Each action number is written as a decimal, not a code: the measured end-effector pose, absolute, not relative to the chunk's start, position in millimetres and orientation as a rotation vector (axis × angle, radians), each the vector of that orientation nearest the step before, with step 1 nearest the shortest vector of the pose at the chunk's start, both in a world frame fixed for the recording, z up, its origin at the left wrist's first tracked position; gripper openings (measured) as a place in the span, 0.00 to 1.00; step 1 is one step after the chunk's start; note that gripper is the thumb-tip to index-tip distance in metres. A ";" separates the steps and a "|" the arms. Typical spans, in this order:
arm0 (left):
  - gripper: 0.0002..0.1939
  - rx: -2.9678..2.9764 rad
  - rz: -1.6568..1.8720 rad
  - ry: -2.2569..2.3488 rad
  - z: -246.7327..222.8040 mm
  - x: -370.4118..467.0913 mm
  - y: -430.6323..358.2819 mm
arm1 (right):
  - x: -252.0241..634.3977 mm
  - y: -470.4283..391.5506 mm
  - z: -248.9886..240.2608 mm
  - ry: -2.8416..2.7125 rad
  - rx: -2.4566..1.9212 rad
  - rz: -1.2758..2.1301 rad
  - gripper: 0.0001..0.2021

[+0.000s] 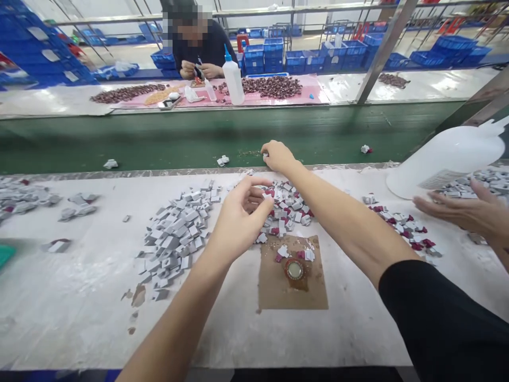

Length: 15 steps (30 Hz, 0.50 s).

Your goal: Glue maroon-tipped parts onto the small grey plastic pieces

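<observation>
My left hand (247, 212) hovers over the inner edge of a pile of grey and dark red pieces (292, 204), its fingers curled and a small grey-and-red piece between thumb and fingertips. My right hand (278, 158) reaches to the near edge of the green belt (159, 138), fingers pinched around a small pale piece. Left of my left hand lies a heap of plain grey blocks (177, 233). Nearer me, a brown cardboard square (278, 292) bears a small round dish (295, 269) and two grey-and-red pieces.
A large white bottle (449, 159) stands at the right, beside another person's hand (457, 209). Small pieces lie on the belt. Across it, a person (202, 48) works behind a white bottle (233, 79) and piles of brown pieces.
</observation>
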<state>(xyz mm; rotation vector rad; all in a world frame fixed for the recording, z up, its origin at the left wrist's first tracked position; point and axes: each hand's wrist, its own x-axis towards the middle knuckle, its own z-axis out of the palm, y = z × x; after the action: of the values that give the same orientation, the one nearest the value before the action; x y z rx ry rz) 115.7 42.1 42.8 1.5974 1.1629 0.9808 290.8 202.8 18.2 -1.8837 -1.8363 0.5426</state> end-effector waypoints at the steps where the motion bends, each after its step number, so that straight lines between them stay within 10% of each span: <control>1: 0.11 1.615 0.973 1.156 44.0 119.8 48.9 | 295.1 205.2 18.9 -1.814 -1.891 0.548 0.21; 15: 0.10 1.768 0.563 1.349 18.9 282.7 198.6 | 454.2 47.6 33.3 -1.275 -2.058 0.530 0.12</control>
<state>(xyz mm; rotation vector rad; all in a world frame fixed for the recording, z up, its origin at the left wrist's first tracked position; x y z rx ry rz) 282.7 198.6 18.9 1.7675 1.3487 0.5628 454.2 47.6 33.3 -2.0585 -1.2753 0.5301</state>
